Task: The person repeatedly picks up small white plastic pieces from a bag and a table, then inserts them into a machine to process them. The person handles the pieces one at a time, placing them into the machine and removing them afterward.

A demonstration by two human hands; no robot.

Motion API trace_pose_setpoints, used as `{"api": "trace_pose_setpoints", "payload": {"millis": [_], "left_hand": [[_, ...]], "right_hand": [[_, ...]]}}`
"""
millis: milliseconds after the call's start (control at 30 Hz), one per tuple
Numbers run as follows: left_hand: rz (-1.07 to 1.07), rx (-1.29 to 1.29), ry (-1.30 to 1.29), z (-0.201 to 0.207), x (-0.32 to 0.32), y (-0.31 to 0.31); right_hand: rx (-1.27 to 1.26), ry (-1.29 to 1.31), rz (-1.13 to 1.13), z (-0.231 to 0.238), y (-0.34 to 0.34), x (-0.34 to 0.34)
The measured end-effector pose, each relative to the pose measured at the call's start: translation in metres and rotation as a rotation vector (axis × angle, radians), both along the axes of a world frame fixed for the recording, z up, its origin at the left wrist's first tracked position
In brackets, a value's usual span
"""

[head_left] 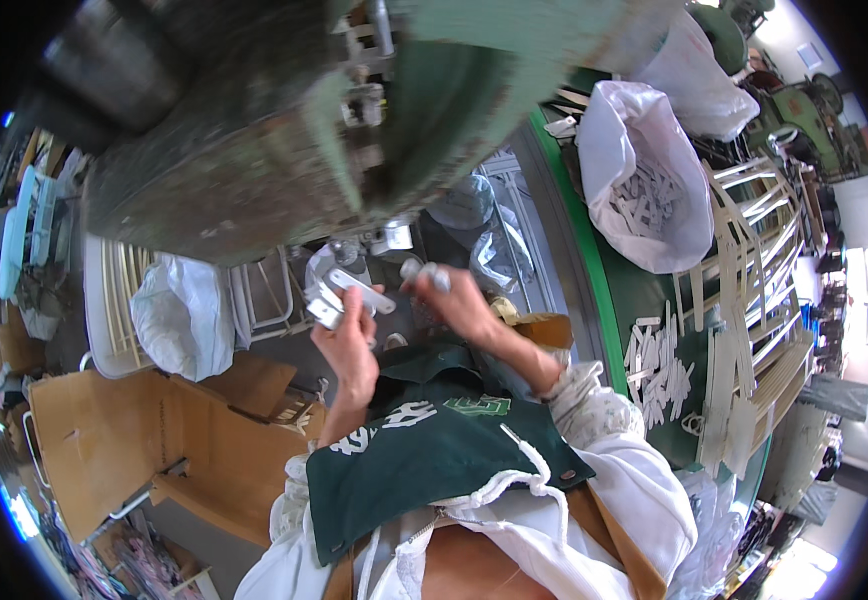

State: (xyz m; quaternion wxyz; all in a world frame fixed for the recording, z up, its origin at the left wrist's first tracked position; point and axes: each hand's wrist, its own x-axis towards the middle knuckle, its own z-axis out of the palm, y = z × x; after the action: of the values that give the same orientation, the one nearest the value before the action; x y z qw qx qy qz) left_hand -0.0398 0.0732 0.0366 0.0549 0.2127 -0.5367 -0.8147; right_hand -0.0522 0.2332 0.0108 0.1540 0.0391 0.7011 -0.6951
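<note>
Seemingly mid-handling, the left hand (pixel 349 348) grasps pale flat pieces (pixel 375 298) at eleven o'clock, likely needing steady pinching next; what the right hand (pixel 461 303) grips at twelve is unclear.

Flat, pale, seemingly metal strips (pixel 364 290) lie tilted and overlapping in the left hand (pixel 351 342).

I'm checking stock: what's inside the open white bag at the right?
A loose heap of pale, narrow strips lies in the bag. Whatever is under the top layer, and the bag's bottom, cannot be seen.
</note>
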Motion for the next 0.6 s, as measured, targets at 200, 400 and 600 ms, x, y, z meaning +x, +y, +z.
{"api": "trace_pose_setpoints", "payload": {"millis": [200,400,600], "left_hand": [[-0.028,0.049,0.052,0.021,-0.012,-0.036],[-0.129,0.105,0.058,0.019,-0.048,-0.031],[-0.169,0.145,0.001,0.016,-0.046,-0.039]], "right_hand": [[0.566,0.728,0.244,-0.045,-0.007,-0.129],[0.834,0.743,0.373,-0.123,-0.019,-0.177],[0.844,0.741,0.330,-0.125,-0.025,-0.174]]}}
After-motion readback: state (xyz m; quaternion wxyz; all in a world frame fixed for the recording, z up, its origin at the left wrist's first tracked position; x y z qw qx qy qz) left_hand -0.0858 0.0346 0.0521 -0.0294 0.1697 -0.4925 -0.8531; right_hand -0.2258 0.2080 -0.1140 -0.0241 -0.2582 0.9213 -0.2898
